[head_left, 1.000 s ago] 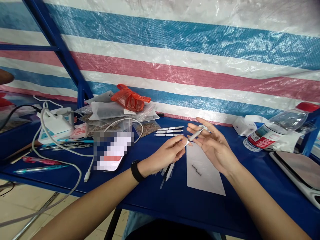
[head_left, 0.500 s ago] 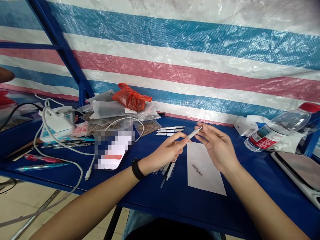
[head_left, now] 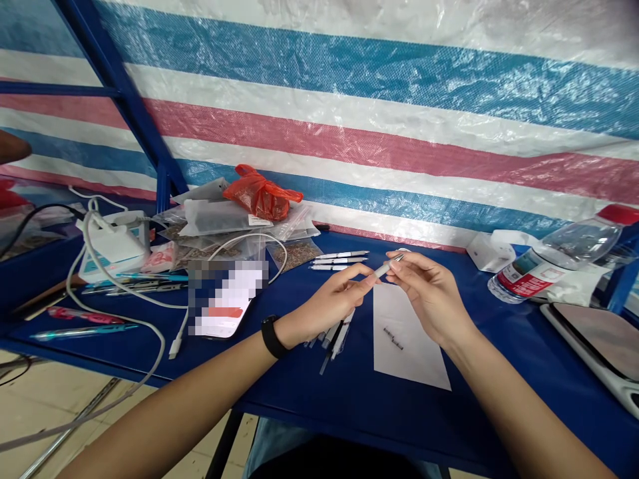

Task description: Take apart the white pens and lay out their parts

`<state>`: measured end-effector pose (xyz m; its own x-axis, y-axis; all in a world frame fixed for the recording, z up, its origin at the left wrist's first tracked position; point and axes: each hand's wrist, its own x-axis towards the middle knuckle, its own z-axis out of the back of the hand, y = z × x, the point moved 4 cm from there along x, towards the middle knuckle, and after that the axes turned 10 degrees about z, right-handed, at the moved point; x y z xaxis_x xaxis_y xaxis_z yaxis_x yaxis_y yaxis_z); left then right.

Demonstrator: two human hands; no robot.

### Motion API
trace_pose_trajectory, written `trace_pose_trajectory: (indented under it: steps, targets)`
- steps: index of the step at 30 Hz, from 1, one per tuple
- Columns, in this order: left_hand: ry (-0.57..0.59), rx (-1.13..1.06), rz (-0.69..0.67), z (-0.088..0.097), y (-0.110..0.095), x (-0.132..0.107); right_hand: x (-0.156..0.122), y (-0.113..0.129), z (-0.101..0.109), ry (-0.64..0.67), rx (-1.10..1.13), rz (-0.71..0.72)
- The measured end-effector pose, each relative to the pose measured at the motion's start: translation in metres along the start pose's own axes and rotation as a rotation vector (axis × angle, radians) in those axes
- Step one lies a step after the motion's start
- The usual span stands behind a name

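Note:
A white pen (head_left: 383,270) with a metal tip is held between my two hands above the blue table. My left hand (head_left: 339,299) pinches its barrel, and the fingers of my right hand (head_left: 428,291) are closed round the end by the tip. Beneath them lies a sheet of white paper (head_left: 407,366) with small dark springs (head_left: 393,338) on it. Several pen parts (head_left: 339,338), white and clear, lie under my left wrist, partly hidden by it. Behind my left hand, white pens (head_left: 342,255) rest in a row.
A phone (head_left: 232,306), partly blurred, lies left of my hands. Behind it are plastic bags (head_left: 219,216) and a red bag (head_left: 262,196). White cables (head_left: 162,332) and coloured pens (head_left: 84,332) spread at left. A bottle (head_left: 549,263) and a scale-like device (head_left: 599,346) stand right.
My right hand's fingers have closed in on the tip end of the pen, where they were more spread before. My left hand has kept its pinch in nearly the same place.

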<state>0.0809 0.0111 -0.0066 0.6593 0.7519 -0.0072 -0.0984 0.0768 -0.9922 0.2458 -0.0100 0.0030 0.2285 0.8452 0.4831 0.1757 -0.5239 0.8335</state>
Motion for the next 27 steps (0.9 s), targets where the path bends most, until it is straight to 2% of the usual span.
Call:
trace_pose_trajectory:
  steps: [3, 5, 8, 16, 21, 24, 27]
  targets:
    - [0.02, -0.024, -0.003, 0.001, 0.001, 0.001, 0.0, -0.002, 0.0, 0.098, 0.071, -0.018]
    - [0.01, -0.011, 0.0, 0.002, 0.003, 0.002, 0.001, -0.004, 0.001, 0.102, 0.053, -0.032]
    - [0.019, 0.011, 0.007, 0.001, 0.006, 0.003, 0.002, -0.004, 0.005, 0.054, -0.003, 0.008]
    - [0.051, 0.038, -0.01, 0.002, 0.005, 0.002, 0.013, 0.007, 0.022, -0.093, 0.019, 0.137]
    - [0.04, 0.075, -0.021, 0.002, 0.005, 0.001, 0.02, 0.019, 0.035, -0.263, 0.088, 0.193]
    - [0.05, 0.074, -0.023, 0.001, 0.004, 0.001, 0.022, 0.022, 0.04, -0.315, 0.075, 0.108]
    - [0.005, 0.049, -0.048, 0.004, -0.002, 0.0, 0.019, 0.015, 0.037, -0.233, -0.083, -0.05]
